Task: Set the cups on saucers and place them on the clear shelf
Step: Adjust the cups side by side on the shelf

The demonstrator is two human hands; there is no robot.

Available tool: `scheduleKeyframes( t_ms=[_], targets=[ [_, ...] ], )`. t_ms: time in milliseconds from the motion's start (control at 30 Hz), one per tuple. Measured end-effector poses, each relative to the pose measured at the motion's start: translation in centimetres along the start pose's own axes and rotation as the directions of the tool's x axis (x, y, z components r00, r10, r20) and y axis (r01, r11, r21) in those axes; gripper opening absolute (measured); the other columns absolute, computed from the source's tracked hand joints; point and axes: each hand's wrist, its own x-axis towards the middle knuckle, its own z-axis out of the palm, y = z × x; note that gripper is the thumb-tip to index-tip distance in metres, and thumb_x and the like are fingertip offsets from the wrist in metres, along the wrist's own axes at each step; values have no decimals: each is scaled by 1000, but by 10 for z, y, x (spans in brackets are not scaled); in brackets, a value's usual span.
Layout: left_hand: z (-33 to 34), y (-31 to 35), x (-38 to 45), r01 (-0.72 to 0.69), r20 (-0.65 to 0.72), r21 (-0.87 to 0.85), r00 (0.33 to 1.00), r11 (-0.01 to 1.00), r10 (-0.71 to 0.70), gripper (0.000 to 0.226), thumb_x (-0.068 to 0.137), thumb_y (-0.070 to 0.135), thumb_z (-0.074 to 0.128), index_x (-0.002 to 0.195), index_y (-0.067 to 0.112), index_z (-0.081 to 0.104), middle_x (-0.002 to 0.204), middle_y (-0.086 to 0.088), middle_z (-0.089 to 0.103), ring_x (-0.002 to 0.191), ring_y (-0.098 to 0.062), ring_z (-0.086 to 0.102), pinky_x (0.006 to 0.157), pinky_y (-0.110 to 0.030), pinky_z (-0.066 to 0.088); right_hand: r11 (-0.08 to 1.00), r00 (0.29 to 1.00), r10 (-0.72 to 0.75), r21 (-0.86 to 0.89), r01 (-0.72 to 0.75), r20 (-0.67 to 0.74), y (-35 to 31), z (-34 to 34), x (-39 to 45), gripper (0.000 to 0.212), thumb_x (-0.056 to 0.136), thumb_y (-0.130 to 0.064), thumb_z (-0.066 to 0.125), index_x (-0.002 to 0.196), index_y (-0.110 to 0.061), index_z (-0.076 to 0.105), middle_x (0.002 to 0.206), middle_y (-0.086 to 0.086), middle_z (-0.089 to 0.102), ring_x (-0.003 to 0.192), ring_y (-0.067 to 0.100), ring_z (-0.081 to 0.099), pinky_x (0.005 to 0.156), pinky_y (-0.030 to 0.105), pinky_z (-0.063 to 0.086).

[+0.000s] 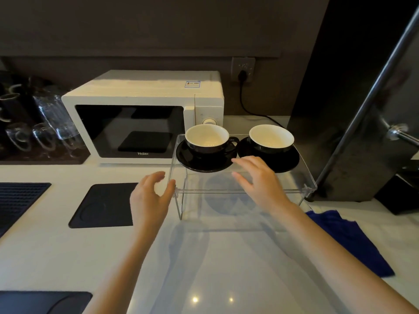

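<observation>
Two black cups with white insides stand on black saucers on top of the clear shelf [294, 185]. The left cup [207, 139] sits on the left saucer [188, 159], its handle pointing right. The right cup [271, 138] sits on the right saucer [288, 158]. My left hand [150, 196] hovers at the shelf's front left corner, fingers apart and holding nothing. My right hand [258, 177] hovers over the shelf's front, just short of both saucers, fingers spread and empty.
A white microwave [140, 114] stands behind the shelf, plugged into a wall socket [242, 69]. Glasses [45, 128] stand at the back left. Dark mats [104, 205] lie on the white counter. A blue cloth [349, 241] lies at right, beside a dark metal post [353, 123].
</observation>
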Motion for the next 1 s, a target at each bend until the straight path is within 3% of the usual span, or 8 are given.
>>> scheduleKeyframes(
  t_ms=[67,167,267,333,500,633,800,1000],
  targets=[
    [3,13,-2,-276,-25,100,960,956,280,28,82,27,62,98,5,69,95,-11,72,80,-26,66,71,-26,47,999,999,-5,-36,4,-46,12,-19,-9,25,88,-19,56,108,-8,64,105,9,66,100,21,58,81,30,49],
    [22,36,-5,-576,116,92,816,812,566,26,83,26,57,92,6,71,89,-9,73,82,-22,68,72,-25,50,995,997,6,-102,-14,-77,33,-47,-21,20,85,-19,57,98,-7,68,95,11,70,91,21,63,73,30,53],
    [50,58,-11,-708,289,47,685,705,669,33,85,31,52,96,5,71,95,-10,74,89,-24,69,78,-34,56,978,995,69,-193,-81,-66,53,-67,-28,25,88,-21,56,107,-8,65,107,11,68,102,24,60,82,33,51],
    [67,65,-14,-745,397,102,639,660,659,46,91,40,40,105,8,68,106,-9,72,100,-24,67,87,-38,54,964,989,146,-227,-138,20,66,-74,-28,35,92,-25,51,123,-11,55,128,9,58,121,21,49,95,31,39],
    [84,67,-21,-703,477,265,691,660,544,68,93,49,10,117,11,63,119,-6,67,112,-20,61,96,-35,39,953,939,283,-170,-252,196,86,-76,-26,45,90,-35,49,132,-19,46,145,2,41,137,12,28,110,36,25],
    [85,68,-22,-680,487,264,706,685,514,68,95,45,10,111,12,67,113,-5,70,105,-18,65,86,-33,51,953,953,302,-42,-301,34,83,-68,-24,37,83,-30,62,116,-12,62,130,8,57,125,19,45,103,39,38],
    [88,68,-22,-665,482,261,718,700,502,65,94,47,13,112,13,66,114,-4,69,106,-16,65,85,-31,52,931,971,175,-295,-217,-162,62,-41,-24,31,78,-34,68,96,-10,72,95,9,72,93,24,62,77,28,43],
    [85,70,-23,-650,491,268,727,711,480,62,94,46,17,112,13,66,114,-4,70,106,-15,64,86,-31,51,930,951,305,-197,-310,-60,74,-61,-21,50,79,-48,60,115,-14,63,121,4,62,113,19,52,88,30,42]
  ],
)
